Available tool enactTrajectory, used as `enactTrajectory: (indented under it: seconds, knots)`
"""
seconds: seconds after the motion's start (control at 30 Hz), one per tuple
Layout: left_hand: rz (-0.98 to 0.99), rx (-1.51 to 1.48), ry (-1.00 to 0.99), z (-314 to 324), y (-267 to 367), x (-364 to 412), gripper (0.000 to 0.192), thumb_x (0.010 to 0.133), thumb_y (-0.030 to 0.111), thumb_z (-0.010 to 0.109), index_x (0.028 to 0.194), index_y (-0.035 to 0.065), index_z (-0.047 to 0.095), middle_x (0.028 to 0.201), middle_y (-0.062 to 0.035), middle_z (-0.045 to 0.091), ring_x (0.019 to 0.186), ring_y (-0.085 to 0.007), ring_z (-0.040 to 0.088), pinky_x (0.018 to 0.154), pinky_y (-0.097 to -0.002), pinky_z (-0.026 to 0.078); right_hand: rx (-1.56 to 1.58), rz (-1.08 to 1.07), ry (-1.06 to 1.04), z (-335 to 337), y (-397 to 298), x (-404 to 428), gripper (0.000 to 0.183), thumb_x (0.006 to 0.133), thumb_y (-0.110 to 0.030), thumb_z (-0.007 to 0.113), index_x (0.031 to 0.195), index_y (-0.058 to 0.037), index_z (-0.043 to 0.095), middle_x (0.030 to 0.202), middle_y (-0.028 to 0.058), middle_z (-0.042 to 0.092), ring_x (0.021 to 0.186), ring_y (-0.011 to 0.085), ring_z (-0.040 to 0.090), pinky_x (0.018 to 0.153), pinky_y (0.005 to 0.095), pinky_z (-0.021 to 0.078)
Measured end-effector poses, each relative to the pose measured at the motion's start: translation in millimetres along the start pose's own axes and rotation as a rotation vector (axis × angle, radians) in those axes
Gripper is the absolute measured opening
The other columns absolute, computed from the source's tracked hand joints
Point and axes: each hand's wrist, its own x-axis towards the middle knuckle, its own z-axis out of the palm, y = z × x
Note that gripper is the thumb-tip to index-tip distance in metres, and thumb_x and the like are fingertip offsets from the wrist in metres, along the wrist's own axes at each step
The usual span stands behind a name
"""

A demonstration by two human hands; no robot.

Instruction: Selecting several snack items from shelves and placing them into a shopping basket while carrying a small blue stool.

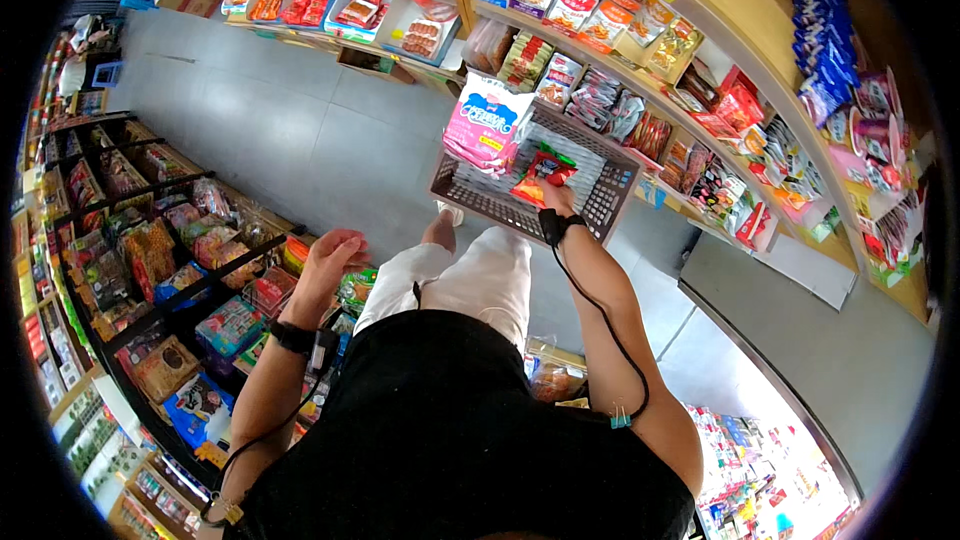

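My right hand grips a small red snack packet with a green top, held over the inside of a brown plastic crate. Slatted walls and a pale, ribbed bottom show in the crate. At its left end a large pink-and-white snack bag stands upright, covering part of the rim. What supports the crate cannot be made out. My left hand hangs bent and bare beside the snack display on the left, with nothing visible in it. Each wrist wears a black band with a cable.
Stepped shelves of packaged snacks curve around the front and right. To my left, a black-railed display rack holds many bagged goods. Grey tiled floor runs between them. A grey-topped counter stands at my right.
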Motion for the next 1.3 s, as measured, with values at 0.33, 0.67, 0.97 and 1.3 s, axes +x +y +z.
enactTrajectory:
  seconds: [0.33,0.67,0.97,1.3]
  knots:
    - [-0.030,0.044,-0.044,-15.2,34.6,43.5,0.028,0.099,0.021,0.058,0.117,0.0007,0.062,0.105,-0.0089,0.067,0.094,-0.0195,0.065,0.081,-0.0340,0.053,0.103,0.242,0.210,16.0,23.0,71.9,0.085,0.077,-0.062,0.069,0.108,0.0160,0.058,0.107,0.0332,0.066,0.102,0.0400,0.067,0.084,0.0471,0.0511]
    - [0.114,-0.061,-0.236,24.7,69.9,92.9,0.024,0.096,0.019,0.060,0.112,0.0019,0.063,0.101,-0.0086,0.069,0.089,-0.0188,0.067,0.078,-0.0318,0.053,0.801,-0.074,0.049,-82.2,-107.8,-104.2,0.023,0.095,-0.021,0.060,0.110,-0.0042,0.059,0.094,0.0095,0.069,0.079,0.0190,0.069,0.066,0.0324,0.0538]
    - [0.254,-0.052,-0.525,77.7,129.4,97.9,0.022,0.099,0.024,0.060,0.109,0.0053,0.065,0.101,-0.0036,0.068,0.088,-0.0143,0.066,0.076,-0.0286,0.051,0.361,-0.909,0.468,-231.2,-316.4,-197.2,0.014,0.095,-0.011,0.065,0.103,0.0002,0.062,0.080,0.0013,0.064,0.074,0.0063,0.059,0.066,0.0230,0.0486]
    - [0.289,-0.142,-0.539,54.4,141.0,98.5,0.020,0.097,0.021,0.062,0.108,0.0049,0.065,0.094,-0.0041,0.069,0.084,-0.0136,0.065,0.072,-0.0288,0.050,0.187,-0.947,0.953,-339.5,-507.7,-102.7,0.040,0.087,-0.031,0.074,0.112,-0.0011,0.062,0.111,0.0171,0.062,0.105,0.0261,0.058,0.089,0.0375,0.0485]
